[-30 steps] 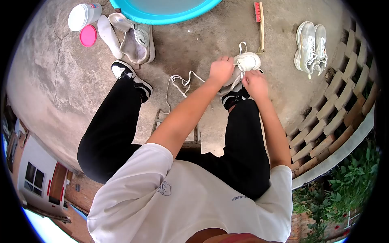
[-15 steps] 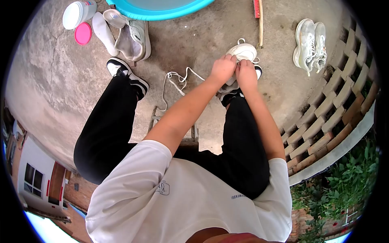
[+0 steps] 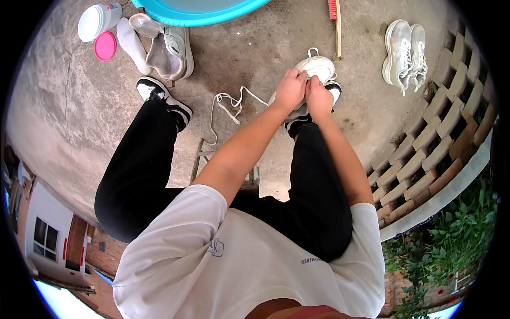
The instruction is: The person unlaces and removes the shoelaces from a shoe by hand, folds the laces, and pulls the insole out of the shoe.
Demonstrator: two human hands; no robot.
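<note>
A white sneaker [image 3: 317, 67] rests against my right foot, toe pointing away, with a small loop standing out at its far end. My left hand [image 3: 290, 89] is closed at the sneaker's lacing from the left. Beside it, my right hand [image 3: 319, 99] is closed too, thumb and fingers pinched close to the left hand's fingertips. Both hands seem to pinch the shoelace there, though the pinched part is mostly hidden by fingers. A long white shoelace [image 3: 229, 101] trails in loose curls over the ground left of the sneaker and passes behind my left forearm.
A blue basin [image 3: 204, 22] stands ahead. At the far left are a white tub [image 3: 98, 22], a pink lid [image 3: 105, 46], an insole [image 3: 131, 45] and an opened sneaker [image 3: 172, 56]. A red-bristled brush [image 3: 337, 29] lies ahead; a sneaker pair [image 3: 406, 56] sits near the brick wall [image 3: 419, 143].
My right hand has shifted slightly left and turned, its fingertips now drawn together by the left hand. The whole view has moved a little; the sneaker stays by my foot.
</note>
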